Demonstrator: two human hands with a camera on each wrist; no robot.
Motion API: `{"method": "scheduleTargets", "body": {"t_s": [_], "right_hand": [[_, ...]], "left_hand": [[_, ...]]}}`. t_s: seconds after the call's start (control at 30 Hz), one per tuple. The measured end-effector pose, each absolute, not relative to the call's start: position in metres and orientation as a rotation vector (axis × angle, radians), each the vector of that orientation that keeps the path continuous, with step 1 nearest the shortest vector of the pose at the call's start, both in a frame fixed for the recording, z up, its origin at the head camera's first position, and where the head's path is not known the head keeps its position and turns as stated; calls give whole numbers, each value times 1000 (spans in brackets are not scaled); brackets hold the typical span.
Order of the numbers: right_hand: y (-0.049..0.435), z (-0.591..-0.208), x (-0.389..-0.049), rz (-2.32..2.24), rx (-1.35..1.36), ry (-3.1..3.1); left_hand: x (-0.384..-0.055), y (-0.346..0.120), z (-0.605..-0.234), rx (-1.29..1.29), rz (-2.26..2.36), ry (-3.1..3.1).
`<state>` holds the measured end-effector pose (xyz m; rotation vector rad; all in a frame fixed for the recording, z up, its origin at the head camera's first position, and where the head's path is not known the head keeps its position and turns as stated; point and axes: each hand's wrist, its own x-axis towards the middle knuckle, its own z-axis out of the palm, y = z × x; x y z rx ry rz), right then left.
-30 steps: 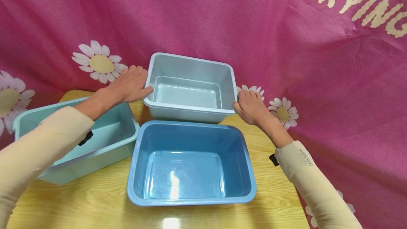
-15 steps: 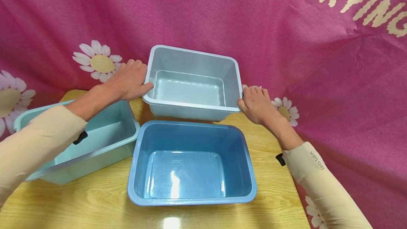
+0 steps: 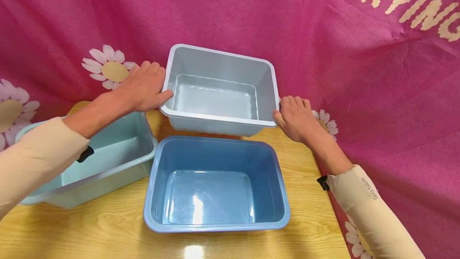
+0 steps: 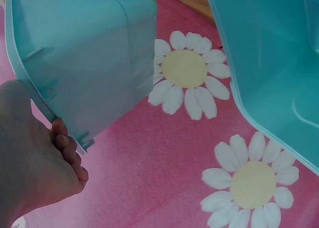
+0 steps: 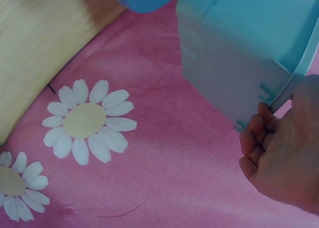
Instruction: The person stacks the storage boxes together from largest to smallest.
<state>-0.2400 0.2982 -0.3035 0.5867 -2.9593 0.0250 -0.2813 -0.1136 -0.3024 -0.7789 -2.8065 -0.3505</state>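
We pinch gray bin (image 3: 223,62) rims (image 3: 275,87), left hand (image 3: 143,87), right hand (image 3: 295,118), near table (image 3: 305,203) far edge; likely light, stiff; rims best.

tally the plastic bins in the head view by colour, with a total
Pale grey-blue bin: 1
Deeper blue bin: 1
Pale teal bin: 1
Total: 3 bins

Left sleeve (image 3: 41,161) cream; right sleeve (image 3: 373,217) likewise, grey "LetsSlim" lettering (image 3: 369,188) near its cuff (image 3: 343,177); small black tab (image 3: 85,154) at each cuff.
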Motion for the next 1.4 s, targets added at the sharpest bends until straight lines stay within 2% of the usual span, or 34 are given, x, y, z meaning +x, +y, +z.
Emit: {"method": "scheduleTargets", "body": {"t_s": [1.4], "right_hand": [[303,-281,-178,-11,747,-2803]], "left_hand": [[-218,-119,-287,-807,-396,-2727]]}}
